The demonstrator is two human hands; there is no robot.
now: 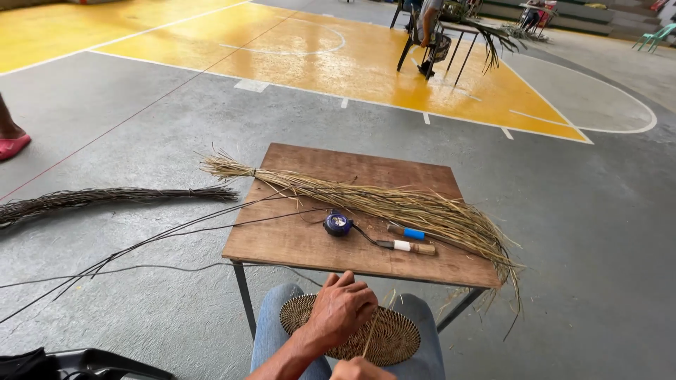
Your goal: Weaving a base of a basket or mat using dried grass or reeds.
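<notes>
Bottom center of frame: left hand [343,307] lies on the round woven disc [352,329] resting on the person's knees, fingers curled together and pressing the disc's upper edge. Right hand [360,369] sits at the bottom edge, mostly cut off; fingers look closed, pinching 1 thin pale strip [372,331] that runs up over the disc. Grip detail there is hard to see.

Table [296,243] at mid frame carries a long bundle of pale dry strips [394,204] lying diagonally, a small blue tape measure [338,224], and 2 knives with wooden handles [410,239]. Dark thin rods [162,239] trail off the table's left edge to the floor; a dark bundle [113,197] lies on the floor at left.

To weave well, judging from this: keep the disc flat and steady under the left hand, hold the strip taut and untwisted, feed it close to the rim.
</notes>
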